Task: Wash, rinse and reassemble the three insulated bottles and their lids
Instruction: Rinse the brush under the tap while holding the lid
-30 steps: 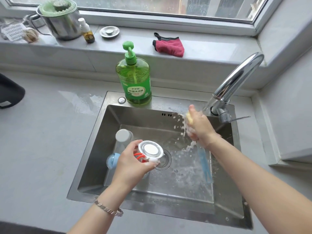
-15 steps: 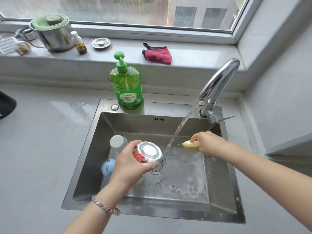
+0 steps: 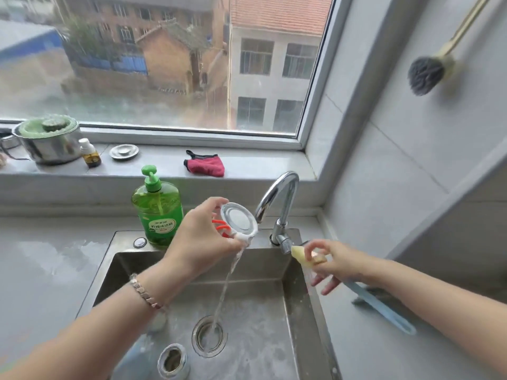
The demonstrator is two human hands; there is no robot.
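Observation:
My left hand (image 3: 201,244) grips a clear round bottle lid (image 3: 239,222) with an orange strap, held up right under the faucet (image 3: 279,204) spout. Water runs off the lid down into the drain (image 3: 209,337). My right hand (image 3: 333,263) pinches the yellow sponge head (image 3: 303,256) of a blue-handled bottle brush (image 3: 384,308) over the sink's right rim. An open bottle mouth (image 3: 173,360) shows at the bottom of the steel sink (image 3: 297,292). Another bottle lies mostly hidden under my left forearm.
A green dish soap pump bottle (image 3: 158,208) stands at the sink's back left corner. On the windowsill sit a steel pot (image 3: 46,139), a small brown bottle (image 3: 90,153), a metal sink stopper (image 3: 124,152) and a red cloth (image 3: 205,165). A dark brush (image 3: 426,75) hangs on the right wall.
My left hand has lifted the lid up under the spout. My right hand has carried the sponge brush from the sink to its right rim. The camera has tilted up.

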